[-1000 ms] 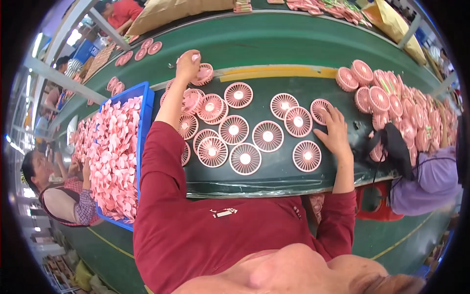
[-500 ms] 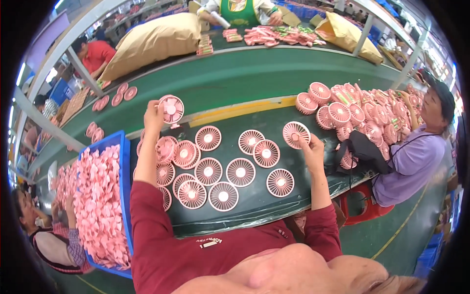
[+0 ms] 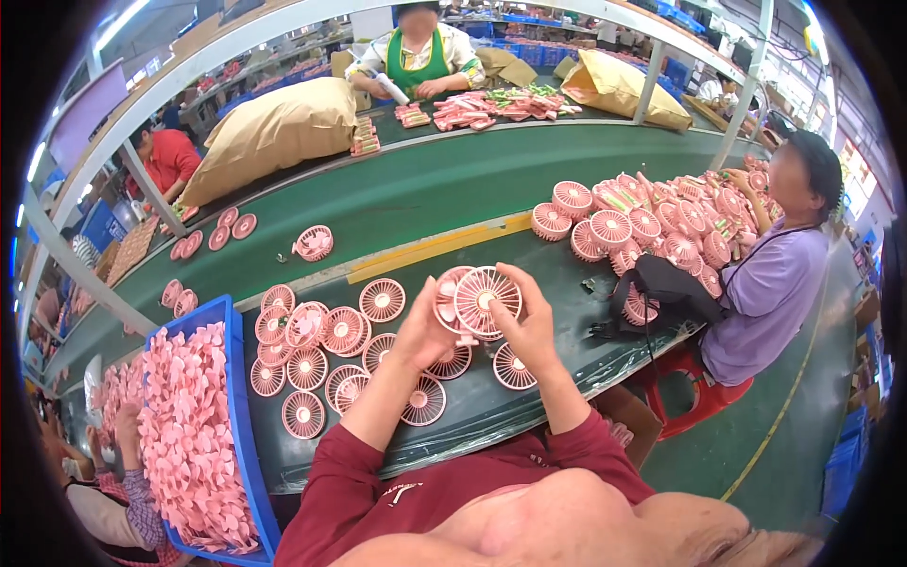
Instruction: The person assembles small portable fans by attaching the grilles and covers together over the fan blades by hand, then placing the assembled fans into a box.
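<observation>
Both hands meet above the dark green conveyor belt [image 3: 406, 203], holding up a round pink plastic fan grille [image 3: 487, 302] with white hub, face toward the camera. The left hand [image 3: 425, 326] grips it at nine o'clock, fingers curled behind a second pink round piece [image 3: 446, 295] just beside the first; the right hand [image 3: 527, 326] pinches the rim from three to six o'clock, fingers closed on it. Below, at six to nine o'clock of the hands, more pink round grilles [image 3: 326, 354] lie flat on the belt. A blue plastic crate [image 3: 241, 406] of pink blade parts sits at eight o'clock. At two o'clock, a heap of assembled pink fans [image 3: 652, 222] lies before a seated person in a lilac shirt [image 3: 770, 293]
</observation>
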`<state>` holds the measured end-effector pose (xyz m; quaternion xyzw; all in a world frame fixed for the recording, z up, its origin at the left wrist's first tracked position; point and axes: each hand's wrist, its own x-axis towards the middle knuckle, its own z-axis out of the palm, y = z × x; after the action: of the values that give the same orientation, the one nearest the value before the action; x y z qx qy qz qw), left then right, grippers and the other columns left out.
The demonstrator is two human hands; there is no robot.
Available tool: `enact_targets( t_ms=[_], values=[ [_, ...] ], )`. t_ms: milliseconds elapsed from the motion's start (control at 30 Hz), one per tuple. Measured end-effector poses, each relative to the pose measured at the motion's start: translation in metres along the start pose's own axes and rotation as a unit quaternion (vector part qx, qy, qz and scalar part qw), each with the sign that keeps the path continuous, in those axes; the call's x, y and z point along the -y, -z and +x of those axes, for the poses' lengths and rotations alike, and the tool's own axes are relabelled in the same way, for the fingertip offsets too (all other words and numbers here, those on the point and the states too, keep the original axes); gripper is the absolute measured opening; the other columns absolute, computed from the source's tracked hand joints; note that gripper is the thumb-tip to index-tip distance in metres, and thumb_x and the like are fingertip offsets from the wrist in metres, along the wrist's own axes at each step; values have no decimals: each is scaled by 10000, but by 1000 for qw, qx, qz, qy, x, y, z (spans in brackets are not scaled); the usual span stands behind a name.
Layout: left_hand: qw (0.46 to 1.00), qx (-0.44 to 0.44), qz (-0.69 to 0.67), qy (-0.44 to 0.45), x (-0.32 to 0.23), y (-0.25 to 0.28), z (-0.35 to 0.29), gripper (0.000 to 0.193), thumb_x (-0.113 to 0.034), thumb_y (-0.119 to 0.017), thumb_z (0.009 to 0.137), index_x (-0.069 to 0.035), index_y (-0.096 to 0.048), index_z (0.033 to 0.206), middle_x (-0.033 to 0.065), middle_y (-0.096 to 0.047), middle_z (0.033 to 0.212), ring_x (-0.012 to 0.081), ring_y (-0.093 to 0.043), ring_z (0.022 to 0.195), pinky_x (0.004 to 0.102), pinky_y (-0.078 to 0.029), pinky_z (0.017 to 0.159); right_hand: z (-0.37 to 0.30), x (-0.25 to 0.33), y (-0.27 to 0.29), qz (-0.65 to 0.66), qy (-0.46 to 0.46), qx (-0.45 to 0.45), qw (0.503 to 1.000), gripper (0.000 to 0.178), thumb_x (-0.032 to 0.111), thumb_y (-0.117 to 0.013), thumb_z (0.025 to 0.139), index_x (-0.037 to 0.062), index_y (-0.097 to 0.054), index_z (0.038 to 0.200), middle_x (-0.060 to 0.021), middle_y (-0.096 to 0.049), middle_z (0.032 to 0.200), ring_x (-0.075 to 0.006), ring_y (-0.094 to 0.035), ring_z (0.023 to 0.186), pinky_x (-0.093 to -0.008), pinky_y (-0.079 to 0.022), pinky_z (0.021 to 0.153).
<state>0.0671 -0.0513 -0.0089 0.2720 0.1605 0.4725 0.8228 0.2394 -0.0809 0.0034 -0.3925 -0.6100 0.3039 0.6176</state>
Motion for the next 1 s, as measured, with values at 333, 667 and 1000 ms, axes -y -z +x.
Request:
enact_targets(
  t_ms=[333,667,1000],
  values=[
    [999,-34,-6,42,23,8,2,393,-411,-492,1016,-85,-578,1217,71,-653,1155,183,-646,1029,361,-546,897,-16,-4,3,-264,176,117,941,581,126,-639,831,38,-477,1382,-223,-402,1452,-410,-451,1266,-447,-391,1054],
    [864,-92,378,-319,39,-21,-15,394,-316,-350,1055,-43,-443,1324,97,-522,1221,172,-546,1091,295,-444,942,-34,-13,-42,66,-25,108,992,1084,789,-378,864,-55,-152,1505,-248,-295,1496,-363,-301,1415,-419,-239,1151],
    [953,-50,226,-196,37,-34,-17,429,-379,-299,1076,-78,-399,1364,89,-518,1231,159,-553,1096,310,-463,961,-24,-22,-26,-136,183,70,971,956,727,-397,901,-8,-242,1492,-278,-299,1509,-416,-353,1368,-474,-277,1123]
  ],
)
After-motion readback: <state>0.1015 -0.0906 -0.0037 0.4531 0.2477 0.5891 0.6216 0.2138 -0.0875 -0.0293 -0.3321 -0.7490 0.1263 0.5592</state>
